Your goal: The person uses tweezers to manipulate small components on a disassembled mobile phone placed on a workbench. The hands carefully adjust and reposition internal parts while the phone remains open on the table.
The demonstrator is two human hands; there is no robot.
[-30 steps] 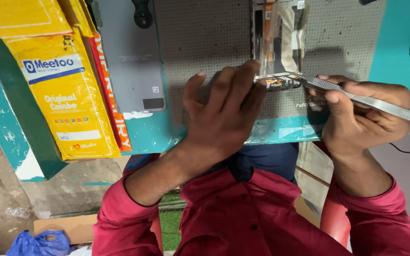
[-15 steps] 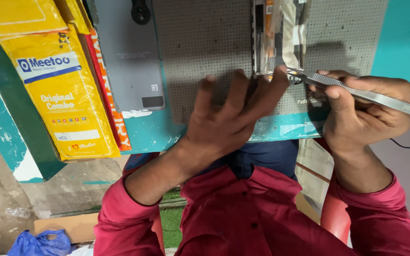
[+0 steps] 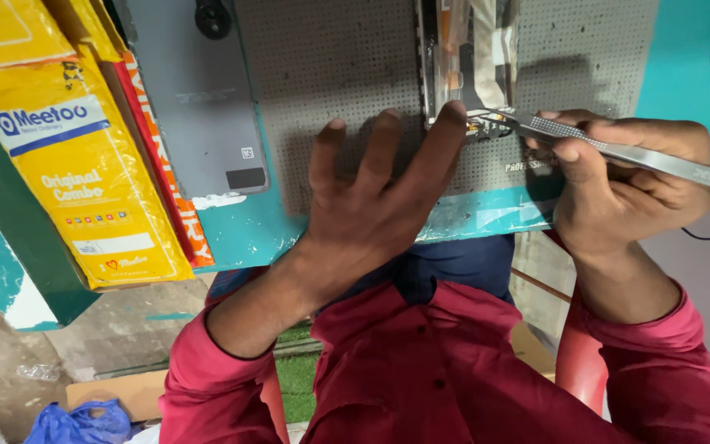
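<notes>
I am pinching steel tweezers [image 3: 618, 152] in my right hand [image 3: 626, 185], tips probing the opened phone [image 3: 466, 62]; my left hand [image 3: 380, 197], fingers spread, is pressing beside them, steadying it. Next: fine, steady tip placement.

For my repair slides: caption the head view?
Left hand steadies an opened phone on a perforated mat; right hand works tweezers.

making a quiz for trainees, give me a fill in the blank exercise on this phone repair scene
The right hand holds metal ____.
The tweezers have their tips at the opened phone, beside a fingertip of the ____ hand.
The grey phone back lies next to ____ boxes.

Missing words: tweezers; left; yellow
</notes>
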